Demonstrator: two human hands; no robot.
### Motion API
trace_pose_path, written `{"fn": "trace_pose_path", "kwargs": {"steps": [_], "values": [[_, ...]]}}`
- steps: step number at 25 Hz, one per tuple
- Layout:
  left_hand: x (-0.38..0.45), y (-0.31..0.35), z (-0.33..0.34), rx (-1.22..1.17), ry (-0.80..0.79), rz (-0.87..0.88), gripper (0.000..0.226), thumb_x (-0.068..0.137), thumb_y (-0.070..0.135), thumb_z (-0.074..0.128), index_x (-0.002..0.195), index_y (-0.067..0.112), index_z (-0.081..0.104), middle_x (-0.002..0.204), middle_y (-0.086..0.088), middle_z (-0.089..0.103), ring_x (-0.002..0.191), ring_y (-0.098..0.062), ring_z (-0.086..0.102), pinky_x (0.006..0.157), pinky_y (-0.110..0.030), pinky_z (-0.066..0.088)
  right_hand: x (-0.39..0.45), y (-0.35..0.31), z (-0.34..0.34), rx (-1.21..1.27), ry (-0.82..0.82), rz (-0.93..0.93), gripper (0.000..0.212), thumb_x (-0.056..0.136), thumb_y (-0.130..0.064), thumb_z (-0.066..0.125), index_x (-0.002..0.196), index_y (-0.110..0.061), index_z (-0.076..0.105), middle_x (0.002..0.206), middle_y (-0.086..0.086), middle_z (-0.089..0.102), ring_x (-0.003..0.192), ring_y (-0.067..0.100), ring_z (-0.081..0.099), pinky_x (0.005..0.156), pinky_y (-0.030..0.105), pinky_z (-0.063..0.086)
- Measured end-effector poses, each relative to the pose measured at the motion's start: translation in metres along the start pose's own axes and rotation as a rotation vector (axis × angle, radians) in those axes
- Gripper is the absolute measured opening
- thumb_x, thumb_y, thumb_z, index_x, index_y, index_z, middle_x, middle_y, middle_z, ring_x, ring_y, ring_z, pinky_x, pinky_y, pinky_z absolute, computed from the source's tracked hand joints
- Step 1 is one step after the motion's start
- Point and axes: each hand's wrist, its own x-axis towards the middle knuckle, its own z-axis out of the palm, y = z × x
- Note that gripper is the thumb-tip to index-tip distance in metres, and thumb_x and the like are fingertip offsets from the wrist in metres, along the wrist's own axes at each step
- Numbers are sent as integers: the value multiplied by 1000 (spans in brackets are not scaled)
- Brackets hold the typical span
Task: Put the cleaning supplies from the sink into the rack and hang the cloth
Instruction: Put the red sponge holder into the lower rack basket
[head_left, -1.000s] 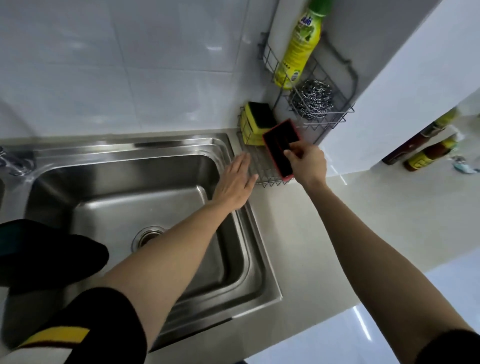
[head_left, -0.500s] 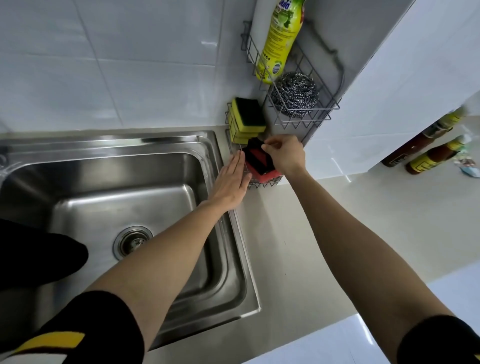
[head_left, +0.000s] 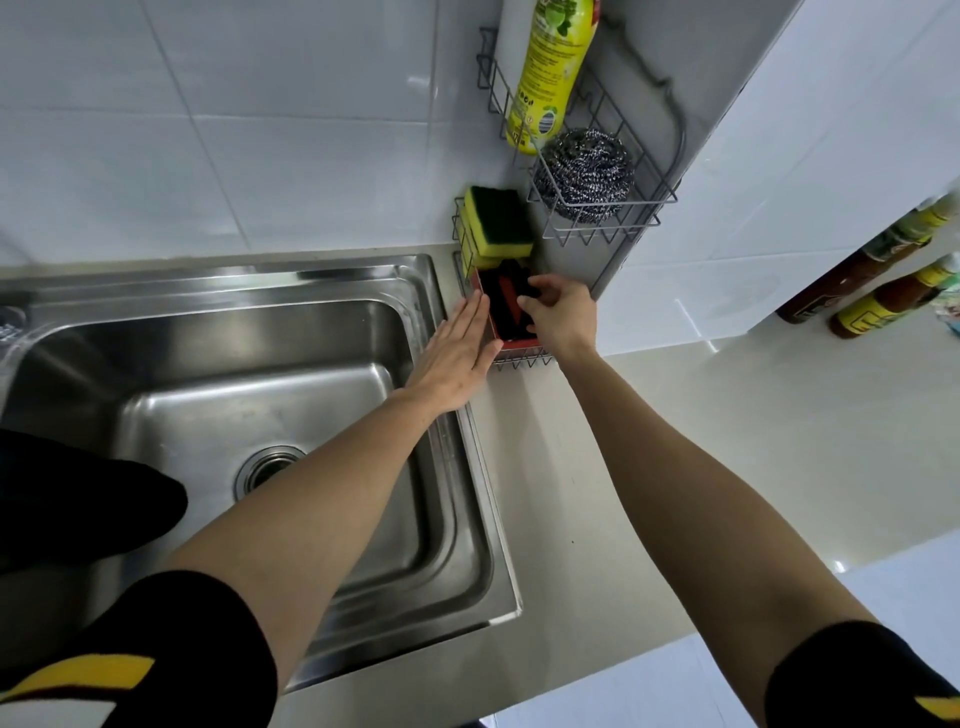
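Nearest the person, a dark cloth (head_left: 78, 514) lies draped over the near left rim of the sink (head_left: 249, 374), well behind and to the left of both hands; it looks limp and light, and is judged best taken by a bunched edge or corner when it comes to be hung. Further out, the left hand (head_left: 457, 353) lies flat and open, fingers straight, holding nothing, its fingertips touching the left edge of the red-and-black sponge (head_left: 501, 306). Just to its right, the right hand (head_left: 558, 317) is closed on that sponge from above, fingers curled over its right side, seating it in the lower wire rack (head_left: 519, 359). The sponge appears light, soft and compressible, possibly wet; a pinch across its short sides should serve. Beyond the hands sit a yellow-green sponge (head_left: 496, 221), then a steel scourer (head_left: 584, 174) and a detergent bottle (head_left: 550, 73) in the upper basket (head_left: 602, 231).
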Motion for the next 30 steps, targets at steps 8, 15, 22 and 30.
{"fn": "trace_pose_path", "kwargs": {"steps": [8, 15, 22, 30], "values": [[0, -1, 0, 2, 1, 1, 66, 101, 47, 22, 153, 19, -6, 162, 3, -11, 148, -10, -13, 122, -34, 0, -7, 8, 3, -340, 18, -105, 36, 85, -22, 70, 120, -22, 63, 110, 6, 73, 102, 27, 67, 92, 39, 53], [0, 0, 0, 28, 6, 2, 65, 101, 46, 22, 153, 19, -6, 162, 3, -11, 148, -10, -12, 122, -34, 0, -3, 9, 0, -494, -6, -115, 36, 86, -21, 69, 122, -17, 66, 115, 8, 72, 107, 30, 66, 95, 38, 52], [-8, -2, -15, -14, 37, 24, 64, 101, 44, 28, 154, 19, 2, 163, 0, -2, 150, -15, -1, 123, -37, 5, -20, 13, -10, -343, 94, -281, 27, 90, -11, 57, 113, -18, 70, 109, 3, 74, 102, 22, 67, 92, 33, 53], [-113, -104, -97, -140, 485, -74, 36, 93, 19, 54, 130, 15, 55, 129, -10, 58, 120, -27, 53, 106, -39, 40, -92, -18, 75, -114, -11, -634, 11, 86, -20, 62, 94, -16, 69, 87, 0, 68, 75, 15, 63, 72, 34, 55]]}}
